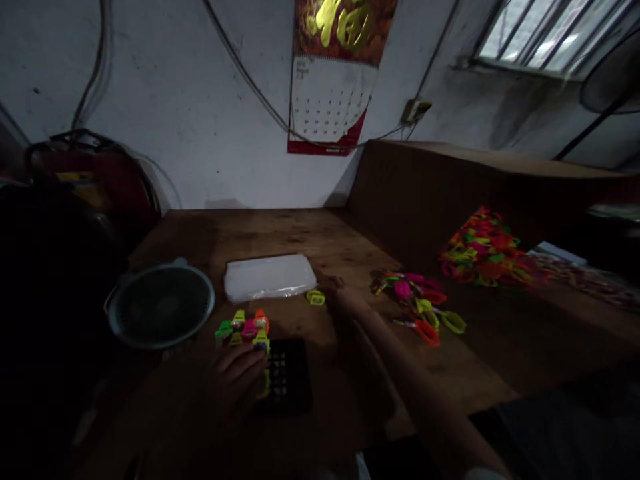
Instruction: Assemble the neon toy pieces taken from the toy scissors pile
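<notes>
My left hand (239, 375) is at the lower left with its fingers bent over a cluster of bright plastic toy watches (249, 327) in green, yellow, pink and orange. Under and beside them lies a black tray (295, 377) with rows of small pale marks. My right hand (346, 299) reaches over the wooden table, just right of a single yellow toy watch (315, 297), with a small gap between them. Shadow hides how its fingers are set. Behind the hands lies a white pack in clear plastic (270, 277).
Loose coloured toy watches (425, 307) lie on the right of the table (300, 230). More spill from a large cardboard box (415, 200). A round fan-like grille (163, 303) stands at left. A calendar (330, 100) hangs on the wall.
</notes>
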A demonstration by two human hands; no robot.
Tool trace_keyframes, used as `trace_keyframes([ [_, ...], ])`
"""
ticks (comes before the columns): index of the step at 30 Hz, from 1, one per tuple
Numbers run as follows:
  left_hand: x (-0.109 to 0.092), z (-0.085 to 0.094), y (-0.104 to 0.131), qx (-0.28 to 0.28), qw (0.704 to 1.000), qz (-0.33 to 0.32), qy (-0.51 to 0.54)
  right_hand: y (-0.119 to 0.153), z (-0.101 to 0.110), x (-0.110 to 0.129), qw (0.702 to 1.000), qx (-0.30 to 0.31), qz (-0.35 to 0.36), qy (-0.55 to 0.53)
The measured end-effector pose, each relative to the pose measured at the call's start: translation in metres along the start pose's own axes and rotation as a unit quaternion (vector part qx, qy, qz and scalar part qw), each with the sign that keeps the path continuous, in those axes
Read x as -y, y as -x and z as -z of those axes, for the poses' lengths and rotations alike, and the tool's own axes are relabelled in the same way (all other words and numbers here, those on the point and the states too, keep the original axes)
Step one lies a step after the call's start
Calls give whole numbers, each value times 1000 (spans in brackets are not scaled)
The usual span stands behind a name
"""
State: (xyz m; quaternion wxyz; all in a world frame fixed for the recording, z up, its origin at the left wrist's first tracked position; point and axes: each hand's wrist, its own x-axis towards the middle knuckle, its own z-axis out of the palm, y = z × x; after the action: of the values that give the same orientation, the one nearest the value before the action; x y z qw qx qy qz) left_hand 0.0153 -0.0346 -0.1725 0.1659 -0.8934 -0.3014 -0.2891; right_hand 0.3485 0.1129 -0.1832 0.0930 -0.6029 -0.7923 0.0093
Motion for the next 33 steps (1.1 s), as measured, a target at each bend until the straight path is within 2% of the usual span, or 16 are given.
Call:
trace_keyframes([
  [4, -2, 10, -8, 7, 1000, 4, -9, 56, 2, 3, 997, 43, 13, -64],
  [6, -3, 11, -10, 8, 1000, 11, 10, 86, 2, 24, 980, 19, -25, -198],
  [7, -4, 11, -12, 8, 999, 26, 22, 100, 1, 41, 953, -6, -53, -298],
  [9, -4, 10, -17, 5, 997, 62, 42, 119, -5, 83, 857, -53, -102, -502],
  [10, -4, 10, -20, -2, 996, 76, 44, 124, -11, 105, 804, -57, -119, -579],
  [12, -3, 7, -26, -19, 995, 90, 43, 127, -24, 144, 717, -23, -141, -683],
  [14, -2, 4, -30, -18, 994, 97, 40, 123, -35, 168, 664, 2, -149, -732],
  [16, -1, 2, -31, -3, 994, 105, 42, 115, -40, 174, 637, -8, -153, -755],
  [18, -2, 1, -30, 4, 993, 114, 44, 106, -39, 167, 620, -18, -157, -768],
  [20, -3, 1, -30, 8, 992, 121, 43, 99, -33, 157, 625, -17, -148, -766],
  [24, -5, 2, -30, 14, 992, 120, 27, 91, -23, 144, 707, -3, -50, -705],
  [25, -6, 3, -30, 14, 992, 120, 24, 91, -22, 144, 719, 8, -27, -694],
  [27, -7, 3, -30, 19, 992, 122, 23, 93, -22, 143, 718, 30, -19, -695],
  [33, -10, 2, -29, 38, 991, 125, 16, 93, -26, 144, 685, 16, -101, -721],
])
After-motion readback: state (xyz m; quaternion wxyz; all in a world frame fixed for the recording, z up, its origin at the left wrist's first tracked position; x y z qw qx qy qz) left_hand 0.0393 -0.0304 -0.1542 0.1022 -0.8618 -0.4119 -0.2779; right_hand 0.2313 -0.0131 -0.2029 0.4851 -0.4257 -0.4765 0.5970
